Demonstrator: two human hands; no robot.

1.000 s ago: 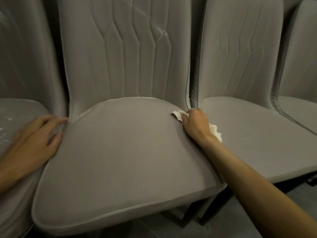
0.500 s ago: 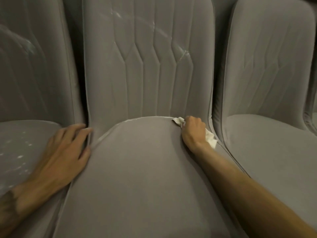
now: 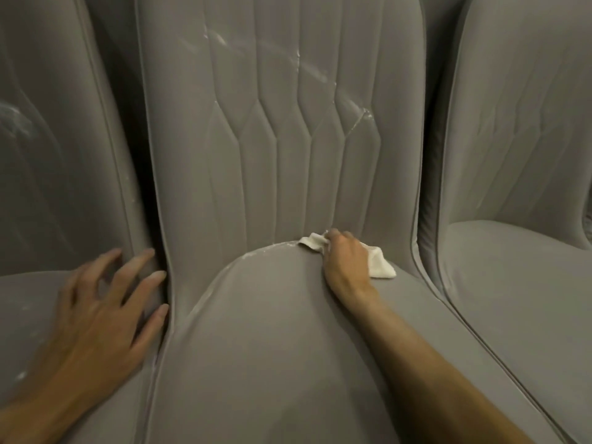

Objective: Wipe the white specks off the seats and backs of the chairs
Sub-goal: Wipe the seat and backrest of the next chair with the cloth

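Observation:
A grey padded chair fills the middle; its seat [image 3: 262, 331] is in front of me and its quilted back [image 3: 282, 139] rises behind. White specks [image 3: 358, 120] streak the back's upper right, and more lie along the seam [image 3: 256, 253] where seat meets back. My right hand [image 3: 347, 267] grips a small white cloth [image 3: 379, 265] and presses it into that seam at the seat's rear right. My left hand [image 3: 105, 309] lies flat with spread fingers on the left chair's seat, fingertips against the middle chair's edge.
A second grey chair [image 3: 57, 187] stands tight on the left, with white smears on its back and specks on its seat. A third grey chair [image 3: 519, 251] stands close on the right. Narrow dark gaps separate the chair backs.
The view has moved closer and up the chair back. My right hand has slid the cloth left along the rear seam. My left hand stays on the left chair's seat.

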